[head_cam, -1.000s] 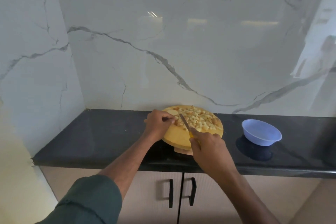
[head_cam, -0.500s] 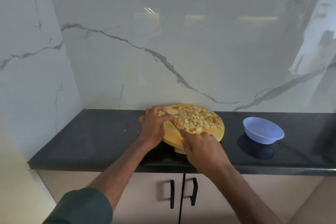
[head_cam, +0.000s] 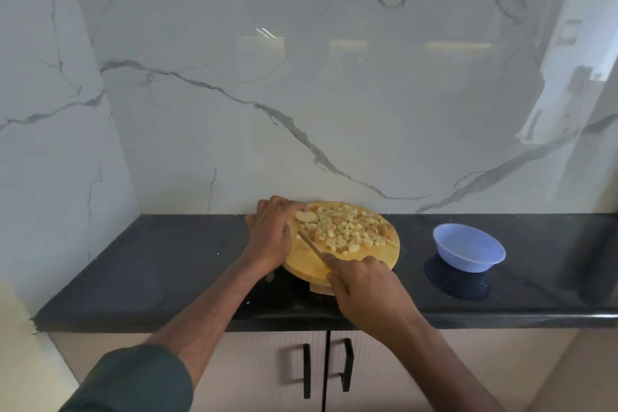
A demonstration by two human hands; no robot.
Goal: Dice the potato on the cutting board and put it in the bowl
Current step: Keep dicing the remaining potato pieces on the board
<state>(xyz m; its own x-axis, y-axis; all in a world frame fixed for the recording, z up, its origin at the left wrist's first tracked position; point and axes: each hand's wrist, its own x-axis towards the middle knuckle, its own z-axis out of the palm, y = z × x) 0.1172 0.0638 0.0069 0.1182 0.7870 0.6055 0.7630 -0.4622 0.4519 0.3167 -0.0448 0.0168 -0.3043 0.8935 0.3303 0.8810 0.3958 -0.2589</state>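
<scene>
A round wooden cutting board [head_cam: 309,266] sits on the black counter, covered with several small potato cubes [head_cam: 347,231]. One uncut potato slice [head_cam: 306,217] lies at the board's far left edge. My left hand [head_cam: 271,231] rests at the board's left side, its fingers reaching to that slice. My right hand [head_cam: 364,288] grips the handle of a knife [head_cam: 309,244], whose blade lies low across the board pointing toward the left hand. An empty light blue bowl [head_cam: 468,246] stands to the right of the board.
The black counter [head_cam: 150,271] runs along a white marble wall and ends at a corner on the left. Cabinet doors with black handles [head_cam: 327,366] sit below the counter's front edge. Small crumbs speckle the counter.
My left hand has slid back along the board's left edge toward the wall, by the potato slice. The knife blade has shifted slightly left and lower on the board.
</scene>
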